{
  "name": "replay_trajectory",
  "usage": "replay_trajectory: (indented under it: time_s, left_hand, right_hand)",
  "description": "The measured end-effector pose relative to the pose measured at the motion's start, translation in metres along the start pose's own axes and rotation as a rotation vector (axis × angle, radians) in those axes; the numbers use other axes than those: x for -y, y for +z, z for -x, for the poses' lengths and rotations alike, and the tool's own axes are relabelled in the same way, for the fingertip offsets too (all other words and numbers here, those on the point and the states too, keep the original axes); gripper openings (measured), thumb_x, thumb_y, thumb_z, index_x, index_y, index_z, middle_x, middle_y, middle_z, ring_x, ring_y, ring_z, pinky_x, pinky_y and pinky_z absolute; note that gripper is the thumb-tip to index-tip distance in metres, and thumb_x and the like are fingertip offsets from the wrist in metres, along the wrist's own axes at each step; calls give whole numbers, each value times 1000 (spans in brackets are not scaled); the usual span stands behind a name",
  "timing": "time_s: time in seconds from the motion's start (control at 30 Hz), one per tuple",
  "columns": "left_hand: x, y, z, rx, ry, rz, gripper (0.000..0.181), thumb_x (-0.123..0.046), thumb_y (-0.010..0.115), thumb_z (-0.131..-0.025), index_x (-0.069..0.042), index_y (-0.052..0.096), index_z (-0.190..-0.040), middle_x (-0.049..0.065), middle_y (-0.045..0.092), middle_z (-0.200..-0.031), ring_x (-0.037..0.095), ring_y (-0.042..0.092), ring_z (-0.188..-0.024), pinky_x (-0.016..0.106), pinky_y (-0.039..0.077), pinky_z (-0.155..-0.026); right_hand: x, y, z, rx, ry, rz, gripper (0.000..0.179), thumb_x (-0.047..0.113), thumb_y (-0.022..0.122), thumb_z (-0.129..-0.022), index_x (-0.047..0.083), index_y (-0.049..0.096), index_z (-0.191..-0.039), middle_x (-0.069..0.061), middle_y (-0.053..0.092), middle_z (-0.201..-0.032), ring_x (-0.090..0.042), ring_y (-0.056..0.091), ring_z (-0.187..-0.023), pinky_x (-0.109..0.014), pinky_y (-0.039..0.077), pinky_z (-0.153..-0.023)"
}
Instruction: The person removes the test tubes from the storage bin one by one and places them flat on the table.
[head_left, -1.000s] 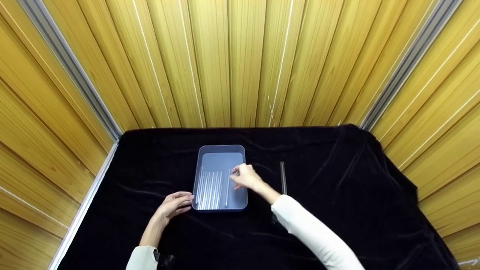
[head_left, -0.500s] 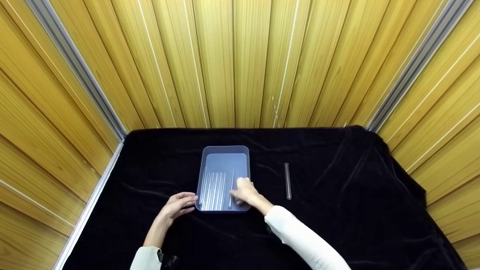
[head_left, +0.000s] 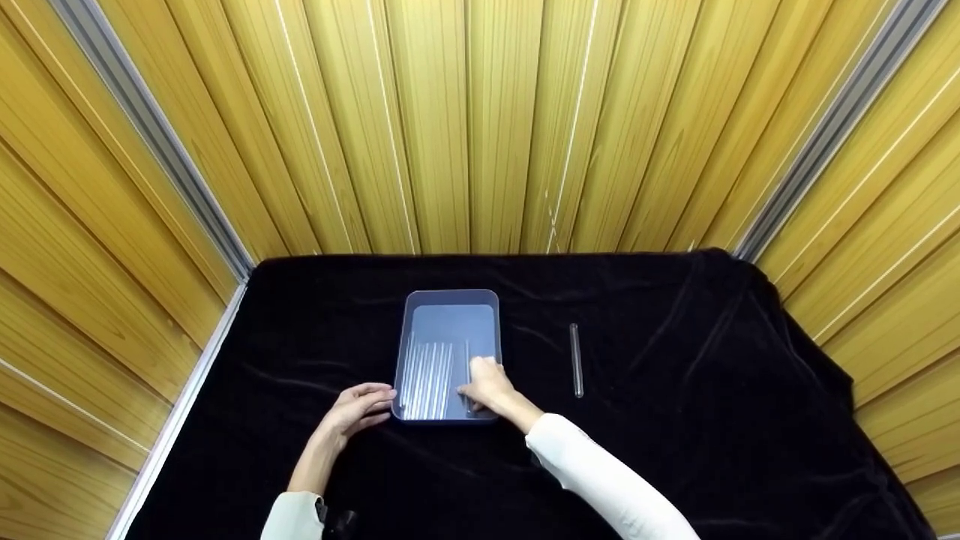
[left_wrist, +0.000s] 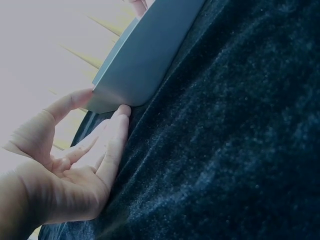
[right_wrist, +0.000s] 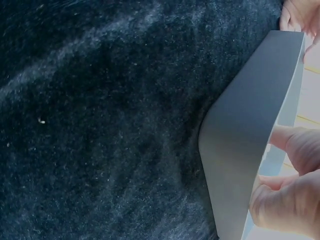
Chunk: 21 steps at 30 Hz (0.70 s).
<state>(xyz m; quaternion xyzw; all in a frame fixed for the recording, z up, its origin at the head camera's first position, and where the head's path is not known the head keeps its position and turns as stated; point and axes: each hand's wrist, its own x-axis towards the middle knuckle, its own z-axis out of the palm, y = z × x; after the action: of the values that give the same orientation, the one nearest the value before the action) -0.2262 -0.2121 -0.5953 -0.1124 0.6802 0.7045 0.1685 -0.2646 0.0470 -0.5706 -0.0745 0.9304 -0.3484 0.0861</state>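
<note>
Fingers loose, my left hand [head_left: 358, 410] touches the tray [head_left: 454, 322] while my right hand [head_left: 490, 384], grip unclear, seemingly aligns a tube [head_left: 468, 349], calling for gentle release.

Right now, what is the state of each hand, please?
Left hand: open, touching the blue rectangular tray.
Right hand: cannot be told whether it grips the clear tube beside it.

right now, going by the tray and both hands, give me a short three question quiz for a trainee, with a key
1. True or false: the left hand touches the outside of the tray.
2. Which hand reaches inside the tray? A) left B) right C) neither
3. Fill in: the lone clear tube outside the tray lies on the black ____.

Key: 1. True. 2. B, the right hand. 3. Cloth.
</note>
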Motion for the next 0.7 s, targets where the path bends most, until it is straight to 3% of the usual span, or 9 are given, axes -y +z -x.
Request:
replay_trajectory:
  time_s: [0.3,0.57,0.7]
  left_hand:
    - [-1,0,-3,6,0,13,45,-15,74,-92,9,56,-127,4,72,-103,11,70,-94,26,61,-84]
    - [0,0,-2,5,5,16,47,-15,73,-93,10,55,-128,5,71,-105,12,70,-95,27,61,-85]
    - [1,1,-1,3,7,14,48,-15,73,-93,11,54,-129,7,73,-106,13,71,-96,28,62,-85]
  right_hand:
    - [0,-6,2,38,-5,-28,14,-2,74,-86,-6,61,-88,-14,66,-68,-29,72,-52,-23,54,-41]
    - [1,-9,4,29,-29,39,13,-2,73,-83,1,61,-78,-11,67,-63,-21,68,-46,-20,52,-40]
    - [3,-11,5,31,-28,30,15,-2,73,-84,2,59,-79,-14,68,-70,-22,69,-46,-21,52,-39]
